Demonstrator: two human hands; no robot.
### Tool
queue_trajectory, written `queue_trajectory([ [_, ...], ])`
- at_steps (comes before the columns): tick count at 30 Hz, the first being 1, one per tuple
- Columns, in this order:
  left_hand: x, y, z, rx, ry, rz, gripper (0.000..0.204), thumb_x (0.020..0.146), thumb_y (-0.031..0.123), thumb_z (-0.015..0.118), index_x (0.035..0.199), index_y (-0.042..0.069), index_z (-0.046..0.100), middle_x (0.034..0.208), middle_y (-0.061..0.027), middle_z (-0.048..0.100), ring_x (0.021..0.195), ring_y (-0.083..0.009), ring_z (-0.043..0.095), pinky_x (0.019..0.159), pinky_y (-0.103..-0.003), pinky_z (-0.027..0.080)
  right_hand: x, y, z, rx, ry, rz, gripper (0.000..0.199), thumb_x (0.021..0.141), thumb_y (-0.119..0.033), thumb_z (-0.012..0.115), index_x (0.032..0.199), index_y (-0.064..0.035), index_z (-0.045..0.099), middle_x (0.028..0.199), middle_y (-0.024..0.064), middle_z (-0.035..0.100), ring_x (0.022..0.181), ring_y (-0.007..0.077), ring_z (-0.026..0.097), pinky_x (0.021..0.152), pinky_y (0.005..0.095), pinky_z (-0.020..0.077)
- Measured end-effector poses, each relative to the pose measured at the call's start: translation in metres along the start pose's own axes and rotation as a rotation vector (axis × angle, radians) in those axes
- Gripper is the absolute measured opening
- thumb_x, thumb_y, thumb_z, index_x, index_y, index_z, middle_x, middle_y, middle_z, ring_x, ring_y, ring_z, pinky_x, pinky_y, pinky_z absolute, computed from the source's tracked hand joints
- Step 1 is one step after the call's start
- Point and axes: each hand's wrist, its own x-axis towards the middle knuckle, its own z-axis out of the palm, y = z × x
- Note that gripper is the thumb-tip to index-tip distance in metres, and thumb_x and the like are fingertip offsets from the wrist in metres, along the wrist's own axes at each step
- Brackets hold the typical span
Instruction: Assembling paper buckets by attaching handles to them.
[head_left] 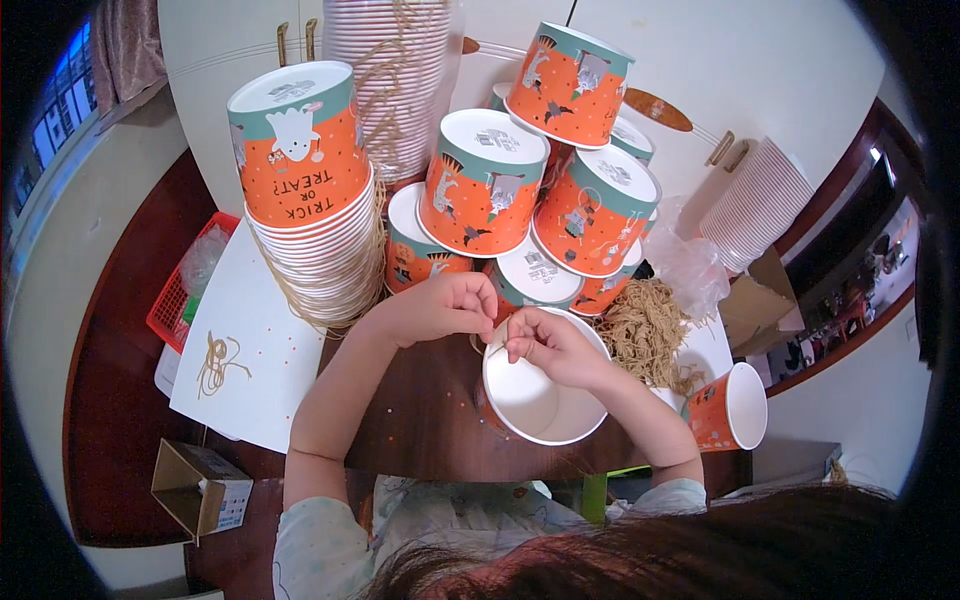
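An orange paper bucket (540, 405) with a white inside stands at the table's front edge, its mouth tilted toward me. At its far left rim my left hand (450, 305) has its fingertips pinched together. My right hand (548, 345) reaches over the mouth, thumb and forefinger pinched at the same rim, close to the left fingertips. Something thin and pale shows by the right fingertips, too small to name. Behind the hands, several upside-down orange and green paper buckets (485, 185) are piled up. A heap of tan twine (640, 330) lies right of the bucket.
At left rises a tall stack of nested buckets (305, 150) with twine hanging down its side. A small twine bundle (218, 365) lies on a white sheet (262, 390). Another bucket (720, 410) lies tipped at the right edge. An open carton (203, 488) sits low at left.
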Motion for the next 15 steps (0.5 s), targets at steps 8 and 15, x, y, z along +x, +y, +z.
queue_trajectory([
  [8, 0.000, -0.004, 0.007, 0.157, -0.012, -0.008, 0.012, 0.078, 0.011, 0.060, 0.084, 0.003, 0.055, 0.069, 0.0025, 0.055, 0.064, -0.0031, 0.050, 0.058, -0.016, 0.039, -0.002, -0.004, -0.005, 0.161, 0.008, 0.019, 0.006, 0.088, -0.010, 0.050, 0.088, -0.0046, 0.047, 0.075, -0.0018, 0.051, 0.070, 0.0046, 0.047, 0.064, 0.0190, 0.0367],
  [15, 0.001, -0.004, 0.012, 0.239, 0.057, 0.006, 0.009, 0.079, 0.012, 0.060, 0.078, 0.004, 0.057, 0.067, 0.0056, 0.050, 0.061, -0.0011, 0.044, 0.055, -0.017, 0.035, -0.001, -0.006, -0.005, 0.220, -0.002, 0.039, 0.006, 0.088, -0.011, 0.050, 0.087, -0.0053, 0.048, 0.075, -0.0021, 0.052, 0.070, 0.0042, 0.046, 0.063, 0.0188, 0.0361],
])
